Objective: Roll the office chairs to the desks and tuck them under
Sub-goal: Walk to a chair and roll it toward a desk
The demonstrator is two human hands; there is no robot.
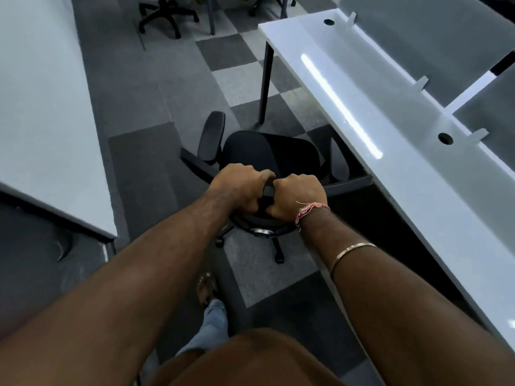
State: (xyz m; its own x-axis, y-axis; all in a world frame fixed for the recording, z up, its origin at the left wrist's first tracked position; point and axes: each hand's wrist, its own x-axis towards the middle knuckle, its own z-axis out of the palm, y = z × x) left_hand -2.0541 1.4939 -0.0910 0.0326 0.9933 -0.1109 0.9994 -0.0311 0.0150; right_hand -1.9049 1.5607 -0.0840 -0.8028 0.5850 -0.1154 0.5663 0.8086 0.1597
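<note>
Left hand (239, 188): your fingers are curled tight over the top edge of the chair's backrest (269, 192), knuckles up.
Right hand (299, 195): just beside the left, almost touching it, clamped on the same edge.
Hidden: your hands cover most of the backrest; your fingertips are out of sight behind it.
Office chair (267, 154): directly beyond and below your hands, seat facing away from you, its right armrest (338, 160) at the edge of the white tabletop (418, 174) to the right of your right hand.
Wheeled base (274, 246): shows beneath your wrists, on the checkered carpet (250, 79).
Far off: another chair (164, 15), cut off at the top edge.
</note>
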